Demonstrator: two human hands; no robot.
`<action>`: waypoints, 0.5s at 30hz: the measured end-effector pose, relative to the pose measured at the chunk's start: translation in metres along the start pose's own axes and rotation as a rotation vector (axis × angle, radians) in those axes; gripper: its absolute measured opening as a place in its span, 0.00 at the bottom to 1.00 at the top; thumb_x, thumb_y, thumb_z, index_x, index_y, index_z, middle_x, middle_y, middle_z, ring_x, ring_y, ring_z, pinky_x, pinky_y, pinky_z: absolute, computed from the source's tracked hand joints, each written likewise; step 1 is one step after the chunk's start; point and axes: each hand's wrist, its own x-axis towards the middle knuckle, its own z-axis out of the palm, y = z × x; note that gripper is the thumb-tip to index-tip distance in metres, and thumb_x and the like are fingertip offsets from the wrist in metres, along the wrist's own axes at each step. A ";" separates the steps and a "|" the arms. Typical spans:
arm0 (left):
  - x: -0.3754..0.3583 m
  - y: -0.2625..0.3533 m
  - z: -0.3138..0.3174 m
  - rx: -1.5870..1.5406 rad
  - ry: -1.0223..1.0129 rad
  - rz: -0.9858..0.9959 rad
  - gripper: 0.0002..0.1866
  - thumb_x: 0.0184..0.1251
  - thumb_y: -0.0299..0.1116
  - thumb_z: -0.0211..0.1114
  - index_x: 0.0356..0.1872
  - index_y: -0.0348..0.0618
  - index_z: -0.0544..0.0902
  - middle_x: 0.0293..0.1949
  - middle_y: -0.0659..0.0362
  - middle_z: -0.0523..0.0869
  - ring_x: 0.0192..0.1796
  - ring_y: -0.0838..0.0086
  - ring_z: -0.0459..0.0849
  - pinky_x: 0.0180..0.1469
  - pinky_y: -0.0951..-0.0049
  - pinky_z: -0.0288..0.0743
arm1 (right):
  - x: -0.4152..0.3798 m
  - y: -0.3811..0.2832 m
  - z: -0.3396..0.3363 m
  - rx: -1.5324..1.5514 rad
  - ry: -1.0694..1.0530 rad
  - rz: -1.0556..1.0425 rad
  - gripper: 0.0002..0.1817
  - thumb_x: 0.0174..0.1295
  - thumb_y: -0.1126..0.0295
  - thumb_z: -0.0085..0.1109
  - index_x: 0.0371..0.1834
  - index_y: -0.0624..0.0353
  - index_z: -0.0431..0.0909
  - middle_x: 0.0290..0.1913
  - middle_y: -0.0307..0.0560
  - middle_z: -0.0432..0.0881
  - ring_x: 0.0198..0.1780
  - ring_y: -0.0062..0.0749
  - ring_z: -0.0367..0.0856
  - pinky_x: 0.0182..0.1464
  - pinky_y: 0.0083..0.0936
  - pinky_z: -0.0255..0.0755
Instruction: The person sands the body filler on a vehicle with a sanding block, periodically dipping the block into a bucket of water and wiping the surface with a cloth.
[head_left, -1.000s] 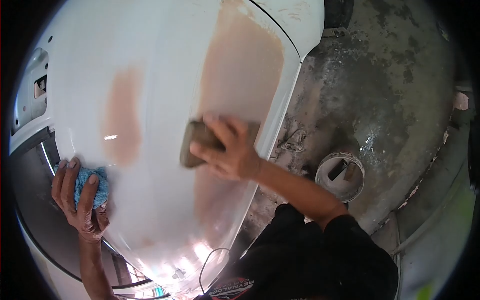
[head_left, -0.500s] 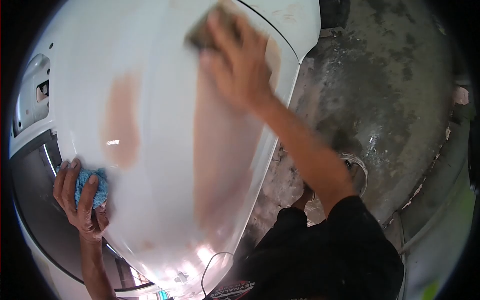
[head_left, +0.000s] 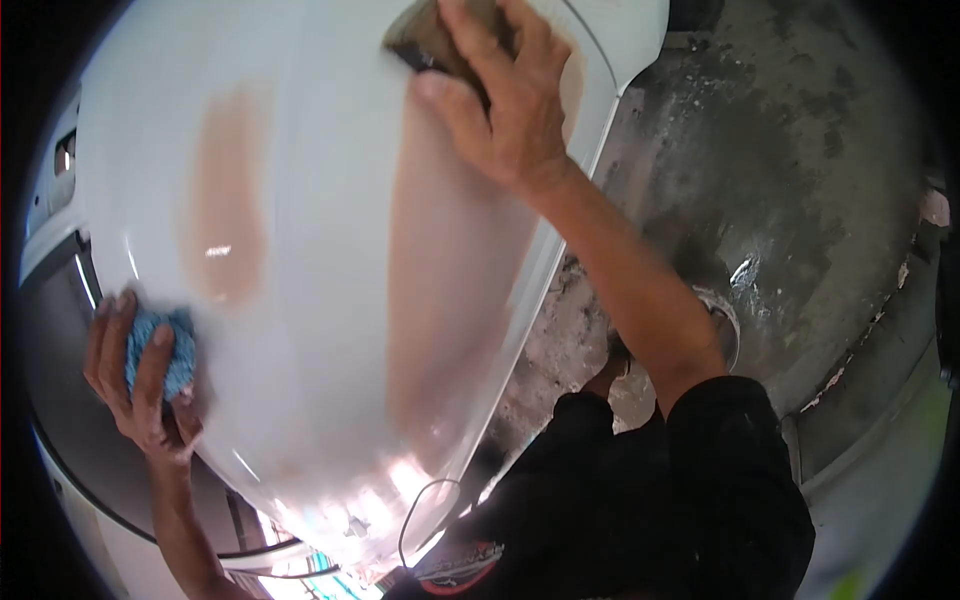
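My right hand (head_left: 515,110) presses a dark grey-brown piece of sandpaper (head_left: 425,42) against a white car panel (head_left: 325,250). Its fingers lie over the sheet, and one edge of the sheet curls up. Below that hand runs a long peach-brown patch (head_left: 450,280) with a smooth, wet-looking surface. Further left on the panel is a smaller patch (head_left: 228,200) of the same colour. At the panel's left edge, my left hand (head_left: 135,375) grips a fluffy blue cloth (head_left: 165,350), fingers curled around it.
Dark car glass (head_left: 60,330) borders the panel at left. A bucket's pale rim (head_left: 735,325) shows beside my right arm. Wet, stained concrete floor (head_left: 770,180) lies to the right. A thin dark cord (head_left: 405,530) loops near my shirt.
The view has shifted a little, moving the patches and my left hand up and left in it. My right hand shows slightly higher and further right, with the sandpaper still on the panel.
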 end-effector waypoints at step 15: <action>-0.001 -0.013 0.005 0.040 0.044 0.089 0.17 0.74 0.43 0.61 0.60 0.55 0.84 0.65 0.55 0.82 0.71 0.58 0.76 0.74 0.55 0.66 | -0.224 -0.164 -0.002 0.084 -0.246 0.009 0.33 0.60 0.52 0.68 0.71 0.29 0.73 0.71 0.52 0.67 0.69 0.54 0.62 0.63 0.59 0.67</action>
